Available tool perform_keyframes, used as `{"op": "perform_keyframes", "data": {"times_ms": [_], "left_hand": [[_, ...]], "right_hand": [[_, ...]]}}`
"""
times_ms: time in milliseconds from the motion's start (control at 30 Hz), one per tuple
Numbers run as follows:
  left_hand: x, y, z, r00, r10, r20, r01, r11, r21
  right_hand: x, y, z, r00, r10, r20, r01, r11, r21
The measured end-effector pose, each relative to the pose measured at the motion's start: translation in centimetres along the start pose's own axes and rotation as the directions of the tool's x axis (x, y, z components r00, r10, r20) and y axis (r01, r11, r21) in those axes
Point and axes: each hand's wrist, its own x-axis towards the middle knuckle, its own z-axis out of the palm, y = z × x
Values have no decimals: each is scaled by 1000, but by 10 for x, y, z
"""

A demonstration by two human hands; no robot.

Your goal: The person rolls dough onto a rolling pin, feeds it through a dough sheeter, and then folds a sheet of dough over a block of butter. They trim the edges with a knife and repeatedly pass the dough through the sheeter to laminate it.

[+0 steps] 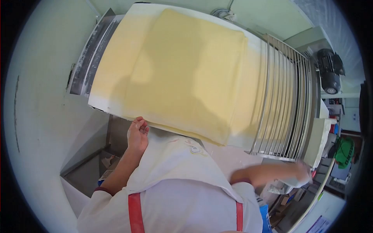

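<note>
A wide, pale yellow dough sheet [186, 77], folded in layers, lies flat on the white belt [134, 17] of a dough sheeter. My left hand [138, 134] is at the near left corner of the dough, its fingers curled closed on the edge. My right hand [301, 174] is off to the right, below the sheeter's metal guard, and smeared by motion. Its fingers cannot be made out, nor whether it holds anything. The layered near edge of the dough runs along the belt's front, close to my apron [171, 155].
A guard of metal bars [278, 101] spans the belt's right side. Beyond it sits a dark motor [330, 72]. A floury metal tray [95, 54] borders the left end. Bins with mixed items [107, 159] stand below left, and a green bag [344, 151] is far right.
</note>
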Motion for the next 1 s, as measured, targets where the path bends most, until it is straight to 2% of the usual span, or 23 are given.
{"op": "perform_keyframes", "data": {"times_ms": [100, 167, 200, 233, 267, 300, 333, 367, 400, 433, 467, 500, 567, 600, 633, 667, 700, 767, 833, 867, 900, 933, 1000], "left_hand": [[9, 14, -14, 966, -85, 245, 37, 981, 192], [12, 28, -18, 914, -152, 377, -46, 883, 467], [13, 36, -17, 884, -186, 428, -106, 813, 572], [15, 44, -15, 854, -69, 516, -319, 713, 624], [16, 54, -14, 796, 23, 605, -509, 566, 648], [18, 64, -12, 711, 85, 698, -670, 385, 635], [22, 77, -6, 617, 154, 772, -784, 199, 588], [28, 88, 3, 505, 196, 841, -858, 6, 514], [35, 94, 11, 379, 210, 901, -889, -187, 418], [48, 95, 14, 375, 170, 911, -867, -283, 410], [65, 93, 14, 371, 134, 919, -838, -377, 393], [78, 92, 18, 367, 101, 925, -802, -469, 370], [95, 94, 33, 392, 29, 920, -762, -550, 342], [102, 96, 40, 412, 2, 911, -734, -592, 333], [112, 97, 47, 400, 3, 916, -722, -616, 317], [119, 98, 57, 396, 3, 918, -721, -618, 313], [126, 102, 67, 392, -4, 920, -721, -622, 305], [147, 111, 92, 377, 5, 926, -717, -631, 295], [171, 117, 119, 350, 8, 937, -718, -640, 274], [183, 120, 133, 332, 8, 943, -717, -648, 258], [197, 122, 149, 311, 12, 950, -714, -657, 242], [211, 126, 165, 288, 16, 957, -709, -668, 225], [239, 134, 197, 267, 2, 964, -712, -674, 199]], "right_hand": [[-137, 15, 173, 942, -94, 322, 162, 968, -192], [-219, 11, 227, 829, -158, 536, 300, 935, -188], [-239, -3, 226, 784, -137, 605, 275, 951, -141], [-237, -41, 210, 762, 45, 646, 64, 988, -143], [-229, -60, 180, 757, 236, 609, -197, 971, -131], [-221, -80, 150, 724, 419, 548, -444, 891, -95], [-198, -63, 111, 889, 349, 298, -383, 922, 61], [-175, -48, 72, 969, 246, 19, -246, 957, 157], [-156, -47, 19, 959, 278, -50, -222, 852, 474], [-146, -30, -26, 899, 247, -361, -29, 857, 514], [-140, -17, -49, 794, 208, -571, 86, 892, 445], [-148, -5, -44, 786, 195, -587, 43, 929, 367], [-194, 11, 12, 918, 196, -344, -152, 977, 151], [-229, 8, 53, 973, 220, -71, -220, 975, 5], [-265, -1, 88, 943, 247, 221, -227, 967, -114], [-298, -13, 116, 839, 248, 484, -172, 965, -195], [-316, -23, 137, 750, 232, 620, -146, 971, -187], [-315, -39, 162, 804, 270, 531, -302, 953, -26], [-309, -44, 202, 837, 18, 547, 20, 998, -63], [-313, -49, 232, 709, -234, 666, 427, 893, -140], [-324, -77, 259, 438, -215, 873, 608, 786, -111], [-332, -111, 285, 131, -124, 984, 753, 658, -17], [-325, -138, 334, -194, -244, 950, 726, 616, 306]]}}
